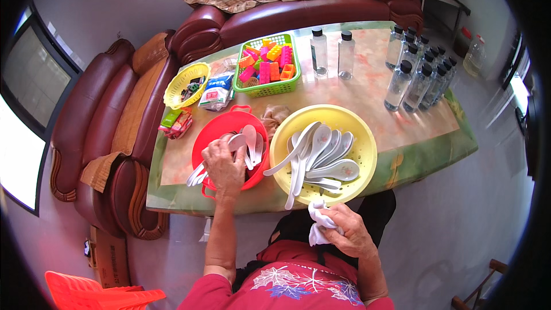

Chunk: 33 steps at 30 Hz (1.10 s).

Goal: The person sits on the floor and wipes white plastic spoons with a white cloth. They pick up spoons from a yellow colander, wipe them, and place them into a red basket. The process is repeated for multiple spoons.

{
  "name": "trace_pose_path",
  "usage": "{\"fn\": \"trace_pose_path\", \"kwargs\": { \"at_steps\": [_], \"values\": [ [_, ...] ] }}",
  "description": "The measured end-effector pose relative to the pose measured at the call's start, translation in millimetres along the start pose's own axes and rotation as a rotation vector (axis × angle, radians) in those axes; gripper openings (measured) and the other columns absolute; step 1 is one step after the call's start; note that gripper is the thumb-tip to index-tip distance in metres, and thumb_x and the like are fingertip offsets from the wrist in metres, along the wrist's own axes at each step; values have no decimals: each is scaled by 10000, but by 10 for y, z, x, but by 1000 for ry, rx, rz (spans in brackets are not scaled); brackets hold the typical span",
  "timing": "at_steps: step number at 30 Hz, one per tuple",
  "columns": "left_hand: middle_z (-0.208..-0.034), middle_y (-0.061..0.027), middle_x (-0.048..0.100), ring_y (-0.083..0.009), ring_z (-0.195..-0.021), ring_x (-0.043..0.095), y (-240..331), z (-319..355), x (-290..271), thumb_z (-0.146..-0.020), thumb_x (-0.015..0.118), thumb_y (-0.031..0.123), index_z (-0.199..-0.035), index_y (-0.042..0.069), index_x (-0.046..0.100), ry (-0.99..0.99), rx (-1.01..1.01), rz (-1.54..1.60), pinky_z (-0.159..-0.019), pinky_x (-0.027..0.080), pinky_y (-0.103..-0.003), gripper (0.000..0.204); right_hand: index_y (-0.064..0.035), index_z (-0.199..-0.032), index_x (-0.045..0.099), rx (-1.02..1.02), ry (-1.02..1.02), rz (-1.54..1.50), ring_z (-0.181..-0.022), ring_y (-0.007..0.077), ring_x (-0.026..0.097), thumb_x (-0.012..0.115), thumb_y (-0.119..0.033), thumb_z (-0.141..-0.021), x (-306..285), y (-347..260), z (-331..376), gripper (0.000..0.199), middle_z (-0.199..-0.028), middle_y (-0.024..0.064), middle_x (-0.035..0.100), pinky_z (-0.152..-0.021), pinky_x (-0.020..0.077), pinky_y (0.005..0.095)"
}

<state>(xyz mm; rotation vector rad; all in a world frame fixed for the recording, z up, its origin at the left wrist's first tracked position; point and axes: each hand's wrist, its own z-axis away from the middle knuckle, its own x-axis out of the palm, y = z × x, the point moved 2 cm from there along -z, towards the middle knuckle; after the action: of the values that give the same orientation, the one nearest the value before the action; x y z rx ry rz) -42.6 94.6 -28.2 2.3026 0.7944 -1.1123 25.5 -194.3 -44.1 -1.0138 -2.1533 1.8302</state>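
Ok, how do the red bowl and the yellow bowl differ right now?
The red bowl has loop handles; the yellow bowl shows a plain round rim. The yellow bowl looks wider than the red bowl. The left hand reaches into the red bowl, while no hand is in the yellow bowl. Both sit on the table and hold spoons.

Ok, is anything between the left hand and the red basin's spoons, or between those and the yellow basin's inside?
Nothing visible blocks the left hand, which is over the white spoons in the red basin. Toward the yellow basin stand both basins' rims, and a spoon handle juts over the yellow one.
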Motion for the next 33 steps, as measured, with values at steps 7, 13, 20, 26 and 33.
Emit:
{"fn": "trace_pose_path", "kwargs": {
  "at_steps": [7,13,20,26,33],
  "values": [
    [-949,-49,571,-252,-964,486,630,115,12,-750,695,330,-943,120,640,-152,235,155,-827,380,-413,290,-49,-1139,594,0,24,-45,-850,286,600,631,-32,-757,-21,31,0,383,-956,139,570,-768,480,340],
    [-899,-52,584,-240,-933,504,819,211,284,-729,697,327,-895,125,672,-307,358,73,-781,367,-416,263,-51,-1137,595,-5,39,-52,-850,285,599,632,-35,-752,-55,65,22,387,-950,136,570,-765,479,338],
    [-665,-64,640,-232,-682,629,916,162,318,-799,637,280,-765,131,644,-366,349,-40,-725,356,-415,154,-48,-1135,593,-29,61,-53,-850,286,595,628,-33,-753,-22,126,32,384,-947,131,570,-764,478,342],
    [-662,-121,632,-305,-618,617,808,108,418,-844,586,221,-841,77,573,-256,227,91,-664,386,-451,145,-46,-1132,592,17,55,-65,-833,283,592,623,-39,-755,-12,118,59,378,-920,129,561,-755,477,342],
    [-613,-127,592,-335,-589,618,723,86,138,-928,477,114,-948,52,477,-183,112,485,-511,438,-441,65,-44,-1129,593,-3,94,-41,-825,280,587,614,-37,-757,12,99,80,373,-906,130,558,-750,472,342]
  ]
}}
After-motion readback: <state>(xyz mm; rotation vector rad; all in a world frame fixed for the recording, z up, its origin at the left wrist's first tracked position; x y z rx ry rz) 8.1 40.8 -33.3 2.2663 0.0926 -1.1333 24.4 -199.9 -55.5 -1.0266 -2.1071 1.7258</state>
